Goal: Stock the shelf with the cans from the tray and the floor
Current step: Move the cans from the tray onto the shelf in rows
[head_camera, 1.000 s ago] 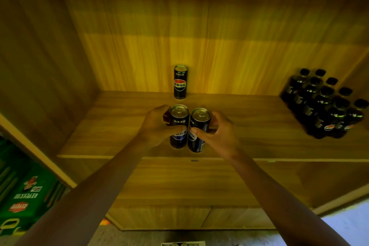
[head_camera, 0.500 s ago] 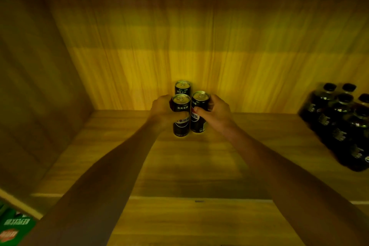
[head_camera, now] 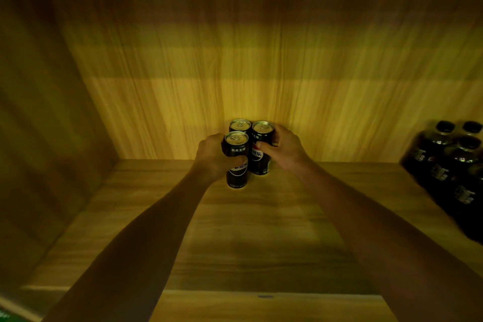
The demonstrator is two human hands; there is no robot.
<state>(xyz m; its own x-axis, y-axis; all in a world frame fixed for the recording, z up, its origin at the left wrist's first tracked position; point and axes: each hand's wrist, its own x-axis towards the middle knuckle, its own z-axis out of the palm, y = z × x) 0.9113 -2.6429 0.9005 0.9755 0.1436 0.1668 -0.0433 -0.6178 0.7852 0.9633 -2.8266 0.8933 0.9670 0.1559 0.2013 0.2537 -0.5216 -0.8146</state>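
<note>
Back of shelf point(head_camera: 261, 238): rear can point(head_camera: 239, 123) stands against back wall point(head_camera: 261, 73).
Left hand point(head_camera: 210, 158): wrapped round front can point(head_camera: 236, 172), base seemingly on shelf.
Right hand point(head_camera: 286, 150): gripping second can point(head_camera: 262, 162) alongside, likely packing them tight.

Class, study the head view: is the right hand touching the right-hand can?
Touching. The head view shows the right hand gripping the right-hand can, with its thumb pressed across the can's front.
</note>
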